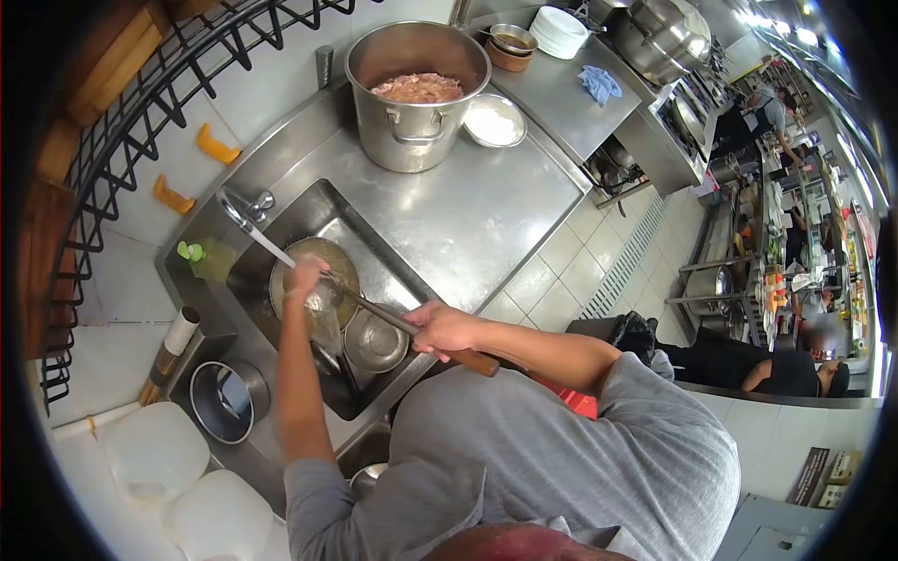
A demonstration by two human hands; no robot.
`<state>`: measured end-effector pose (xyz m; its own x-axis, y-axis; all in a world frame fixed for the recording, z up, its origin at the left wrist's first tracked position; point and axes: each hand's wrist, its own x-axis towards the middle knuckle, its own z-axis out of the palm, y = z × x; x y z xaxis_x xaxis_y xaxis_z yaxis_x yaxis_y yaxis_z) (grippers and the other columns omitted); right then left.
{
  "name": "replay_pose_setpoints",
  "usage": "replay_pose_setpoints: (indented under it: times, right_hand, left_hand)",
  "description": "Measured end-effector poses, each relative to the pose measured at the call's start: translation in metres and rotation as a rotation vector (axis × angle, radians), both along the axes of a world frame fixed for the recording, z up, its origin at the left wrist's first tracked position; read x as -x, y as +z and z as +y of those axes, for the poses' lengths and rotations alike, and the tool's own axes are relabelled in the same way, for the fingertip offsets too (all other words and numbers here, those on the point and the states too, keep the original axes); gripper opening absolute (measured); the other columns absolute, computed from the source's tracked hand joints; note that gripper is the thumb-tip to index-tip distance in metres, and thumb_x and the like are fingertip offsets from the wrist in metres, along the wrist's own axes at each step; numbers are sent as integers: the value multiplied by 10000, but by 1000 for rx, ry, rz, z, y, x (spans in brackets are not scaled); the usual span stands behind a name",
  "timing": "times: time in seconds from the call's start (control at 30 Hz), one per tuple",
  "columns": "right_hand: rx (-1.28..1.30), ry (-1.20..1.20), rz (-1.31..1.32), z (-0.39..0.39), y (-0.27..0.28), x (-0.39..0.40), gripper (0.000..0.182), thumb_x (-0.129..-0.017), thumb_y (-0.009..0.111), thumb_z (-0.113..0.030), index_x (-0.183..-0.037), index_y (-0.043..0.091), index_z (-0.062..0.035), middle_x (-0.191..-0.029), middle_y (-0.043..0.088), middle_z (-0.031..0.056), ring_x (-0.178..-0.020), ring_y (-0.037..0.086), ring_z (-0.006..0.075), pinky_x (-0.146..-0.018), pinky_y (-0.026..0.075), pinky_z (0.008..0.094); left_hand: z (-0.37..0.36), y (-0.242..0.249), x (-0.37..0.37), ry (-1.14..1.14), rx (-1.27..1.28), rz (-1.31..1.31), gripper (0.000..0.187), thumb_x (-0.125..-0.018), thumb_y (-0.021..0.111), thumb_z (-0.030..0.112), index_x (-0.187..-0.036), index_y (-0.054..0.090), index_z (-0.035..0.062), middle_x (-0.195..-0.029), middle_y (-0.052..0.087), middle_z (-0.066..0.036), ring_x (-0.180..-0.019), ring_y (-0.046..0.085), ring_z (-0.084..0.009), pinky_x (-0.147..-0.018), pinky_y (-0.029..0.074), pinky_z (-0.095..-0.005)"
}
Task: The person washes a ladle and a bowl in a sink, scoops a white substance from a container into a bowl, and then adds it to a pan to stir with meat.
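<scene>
Long-handled metal strainer ladle (pixel 374 313) with a brown wooden grip lies slanted over the stainless steel sink (pixel 309 210), its round head down in the basin under the tap (pixel 245 210), where a thin stream of water falls. The person's right hand (pixel 441 327) has its fingers wrapped firmly round the handle near the wooden end. The left hand (pixel 304 277) is curled over the ladle's head, fingers pressed against it; whether it grips a cloth I cannot tell. A small steel bowl (pixel 374 341) sits in the basin just beside the ladle. On the counter behind stands a large steel stockpot (pixel 412 122) filled with pinkish chopped food, with a shallow white-filled dish (pixel 494 122) touching its side. A green-capped soap bottle (pixel 208 259) stands at the sink's corner.
</scene>
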<state>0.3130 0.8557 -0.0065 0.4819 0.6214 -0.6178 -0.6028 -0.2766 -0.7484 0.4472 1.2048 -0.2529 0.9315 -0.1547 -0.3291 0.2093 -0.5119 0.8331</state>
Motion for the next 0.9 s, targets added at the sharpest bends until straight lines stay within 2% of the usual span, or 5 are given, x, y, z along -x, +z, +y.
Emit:
replay_pose_setpoints:
  times: [0.23,0.33,0.5,0.7,0.9]
  right_hand:
    - [352,295,-592,-13,55,8,613,-761,599,-41,-1366,512,0,-711,623,175,-662,650,299,-632,527,404]
    - [480,429,-854,-15,20,9,743,-740,606,-64,-1457,416,-10,-797,649,248,-777,662,366,-707,533,457]
    - [602,643,-961,-16,45,13,763,-732,608,-62,-1457,385,22,-798,664,222,-780,679,368,-685,546,460]
    - [637,789,-1204,-23,36,7,816,-718,607,-75,-1484,339,5,-750,666,160,-666,680,318,-589,542,446]
    - [646,727,-1363,-29,37,1,783,-705,610,-60,-1466,423,-51,-774,651,143,-612,661,304,-543,530,426]
  left_hand:
    - [-17,123,36,501,338,671,669,-865,636,526,-1379,530,112,-1313,588,-159,-1087,633,-316,-940,489,-466]
    - [-4,24,12,-129,-163,-57,727,-858,617,590,-1427,474,161,-1381,536,-159,-1078,618,-409,-788,506,-616]
    - [-34,128,15,269,10,617,672,-858,602,592,-1308,598,92,-1172,649,-122,-964,607,-282,-820,502,-437]
    - [-14,40,-25,-405,14,6,185,-857,655,235,-898,656,54,-842,646,-20,-796,584,-185,-716,489,-356]
    - [-14,122,3,284,345,546,517,-864,689,498,-1157,682,72,-1098,675,-59,-982,592,-160,-852,479,-339]
